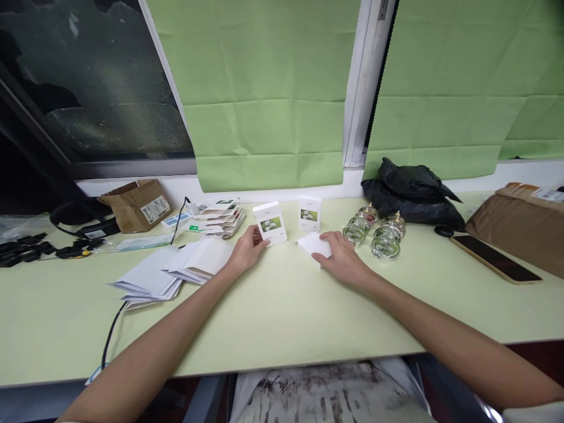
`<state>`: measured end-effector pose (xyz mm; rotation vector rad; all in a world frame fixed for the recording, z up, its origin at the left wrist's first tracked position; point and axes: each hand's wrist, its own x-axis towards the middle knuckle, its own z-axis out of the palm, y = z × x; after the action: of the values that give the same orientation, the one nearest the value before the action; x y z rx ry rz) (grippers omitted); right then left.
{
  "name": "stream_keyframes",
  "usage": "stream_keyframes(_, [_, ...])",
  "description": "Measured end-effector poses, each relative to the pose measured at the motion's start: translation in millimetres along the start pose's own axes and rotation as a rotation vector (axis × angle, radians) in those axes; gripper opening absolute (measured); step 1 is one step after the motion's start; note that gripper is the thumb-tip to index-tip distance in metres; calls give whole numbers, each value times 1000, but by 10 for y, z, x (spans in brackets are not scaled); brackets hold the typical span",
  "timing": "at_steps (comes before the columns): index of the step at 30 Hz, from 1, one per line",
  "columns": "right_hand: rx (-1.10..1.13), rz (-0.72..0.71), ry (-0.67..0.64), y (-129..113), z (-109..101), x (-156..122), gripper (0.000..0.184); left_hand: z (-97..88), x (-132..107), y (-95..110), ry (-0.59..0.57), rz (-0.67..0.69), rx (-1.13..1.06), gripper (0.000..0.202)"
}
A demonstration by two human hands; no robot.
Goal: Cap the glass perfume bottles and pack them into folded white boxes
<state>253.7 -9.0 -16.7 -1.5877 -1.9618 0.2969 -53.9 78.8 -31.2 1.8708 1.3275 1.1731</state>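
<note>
My left hand [249, 249] grips the lower left side of a small white box [272, 224] with a green flower picture on its front. The box stands tilted a little, its top toward the left. My right hand [341, 256] is closed on a plain white box [314, 244] that lies low at the table, its left part showing past the fingers. Between and behind the two hands a second white box [309, 215] with the same flower picture stands upright, touched by neither hand.
Folded white papers [152, 273] and a stack of printed cards [222, 216] lie left. Glass jars [386, 238], a black plastic bag [412, 194], a phone [496, 258] and a brown package [520, 223] are right. An opened carton [134, 205] stands far left; a black cable [113, 332] crosses the table edge.
</note>
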Motion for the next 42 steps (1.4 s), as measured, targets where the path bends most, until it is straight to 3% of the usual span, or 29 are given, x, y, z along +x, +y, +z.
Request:
stream_keyframes(5, [13,-43,16,-34,-26,-14,45,-46,-40,109,-41,39,162,35])
stream_keyframes(12, [-21,-315,77,-46,-59,-3,28,-48,-40,76,-63,25,242,33])
stream_keyframes(15, [-35,-390,49,-35,-49,5,27,-10,-45,78,-96,24,130,39])
stream_keyframes(18, [-3,-414,61,-43,-50,3,28,55,-84,180,-140,-32,-149,55])
stream_keyframes(23, [227,-291,158,-126,-74,-19,32,180,-265,480,-297,-149,-565,64])
stream_keyframes(26, [527,-203,61,-198,-65,-30,44,251,-378,611,-357,-188,-693,61])
stream_keyframes(31, [948,-154,-69,-264,-3,-26,50,317,-458,684,-421,-228,-769,59])
stream_keyframes(36, [1049,-112,-63,-263,-7,2,41,317,-461,677,-420,-240,-786,55])
stream_keyframes(42, [1142,-10,-93,-301,-64,12,45,322,-468,680,-443,-207,-777,56])
